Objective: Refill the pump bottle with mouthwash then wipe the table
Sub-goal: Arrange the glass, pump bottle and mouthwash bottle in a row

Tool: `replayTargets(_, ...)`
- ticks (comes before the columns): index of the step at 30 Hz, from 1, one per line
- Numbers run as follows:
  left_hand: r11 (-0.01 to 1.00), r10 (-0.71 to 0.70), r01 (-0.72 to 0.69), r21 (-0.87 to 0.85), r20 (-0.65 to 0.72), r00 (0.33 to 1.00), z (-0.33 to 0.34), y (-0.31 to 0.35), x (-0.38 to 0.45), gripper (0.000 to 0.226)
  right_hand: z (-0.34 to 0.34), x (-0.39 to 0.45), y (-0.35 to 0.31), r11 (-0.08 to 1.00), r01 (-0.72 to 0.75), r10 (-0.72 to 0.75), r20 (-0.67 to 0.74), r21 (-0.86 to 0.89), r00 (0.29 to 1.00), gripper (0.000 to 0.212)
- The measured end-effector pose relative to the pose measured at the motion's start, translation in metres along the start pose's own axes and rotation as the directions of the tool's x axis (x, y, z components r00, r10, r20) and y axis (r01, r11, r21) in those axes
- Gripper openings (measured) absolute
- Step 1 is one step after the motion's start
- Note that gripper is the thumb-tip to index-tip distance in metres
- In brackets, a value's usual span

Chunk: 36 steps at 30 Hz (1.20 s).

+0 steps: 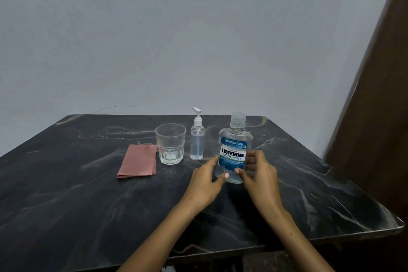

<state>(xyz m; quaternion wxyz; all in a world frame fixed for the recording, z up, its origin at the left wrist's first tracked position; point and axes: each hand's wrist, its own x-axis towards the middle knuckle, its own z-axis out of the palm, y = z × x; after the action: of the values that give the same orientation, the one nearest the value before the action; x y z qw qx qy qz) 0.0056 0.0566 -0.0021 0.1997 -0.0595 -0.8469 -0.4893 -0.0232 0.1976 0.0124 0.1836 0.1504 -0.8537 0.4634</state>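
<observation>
A clear mouthwash bottle [234, 150] with a blue label and a clear cap stands upright on the dark marble table [88, 205]. My left hand [208, 180] touches its lower left side with thumb and fingers apart. My right hand [258, 171] curls around its lower right side, fingertips on the label. Both hands are at the bottle while it rests on the table. Just left of it stands a small clear pump bottle [197, 139] with a white pump head, closed. A folded pink cloth [138, 162] lies flat further left.
A clear drinking glass [170, 143] stands between the cloth and the pump bottle. A grey wall rises behind the table's far edge. A brown wooden panel [375, 117] stands at the right. The table's right corner [399, 225] is close to it.
</observation>
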Motion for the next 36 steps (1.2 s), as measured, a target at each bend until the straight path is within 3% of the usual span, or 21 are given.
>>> replayTargets(5,0.999,-0.013,0.013,0.029,-0.026,1.0,0.001,-0.003,0.011,0.045,0.008,0.022,0.004,0.996,-0.048,0.048,0.004,-0.08,0.999,0.04)
replayTargets(12,0.987,-0.113,0.111,0.117,0.007,0.994,0.003,-0.008,0.039,0.062,0.032,0.066,0.004,0.989,-0.056,0.063,0.049,-0.134,0.997,0.038)
replayTargets(17,0.988,-0.108,0.108,0.106,-0.004,0.994,0.003,-0.015,0.051,0.055,0.048,0.072,0.019,0.999,-0.032,0.032,0.049,-0.007,0.998,0.039)
replayTargets(23,0.987,-0.094,0.09,0.132,0.025,0.995,0.003,-0.025,0.051,0.065,0.051,0.073,0.023,0.998,-0.033,0.026,0.119,0.06,0.993,0.047)
replayTargets(36,0.978,-0.107,0.095,0.185,0.058,0.993,0.007,-0.032,0.06,0.068,0.052,0.075,0.019,0.997,-0.017,0.029,0.15,-0.082,0.988,0.022)
